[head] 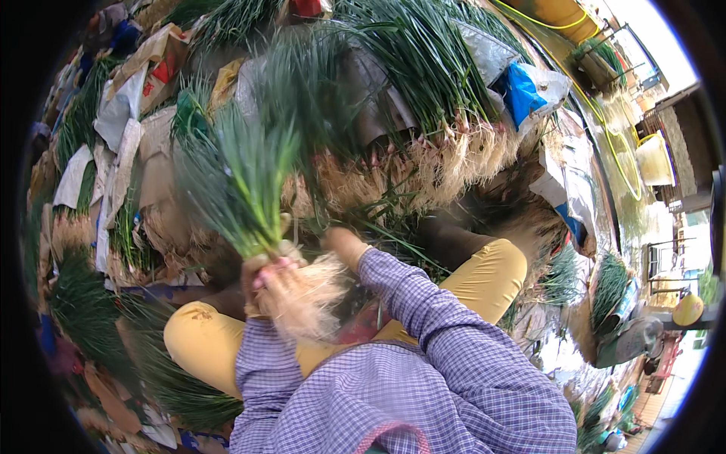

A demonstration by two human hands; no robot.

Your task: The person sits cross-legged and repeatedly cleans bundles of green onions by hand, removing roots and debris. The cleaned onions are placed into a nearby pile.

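Observation:
My left hand (pixel 253 278) is closed around a bunch of green onions (pixel 249 193) just above my left knee. Its leaves fan upward, and pink bulbs with long pale roots (pixel 303 295) spill over the fingers toward my lap. To the right of the bunch is my right hand (pixel 342 244), blurred and partly turned away, so its fingers cannot be made out. Loose green leaves (pixel 405 244) lie beside that wrist. Beyond both hands, a thick row of green onions (pixel 420 62) lies with its roots (pixel 454 153) toward me.
Grey sheeting (pixel 368 85) and a blue-and-white plastic sack (pixel 524 93) lie among the onions. More bundles (pixel 79 295) and brown wrapping (pixel 161 170) crowd the left. At right, a yellow hose (pixel 624 147) crosses wet ground near a pale bucket (pixel 655 159).

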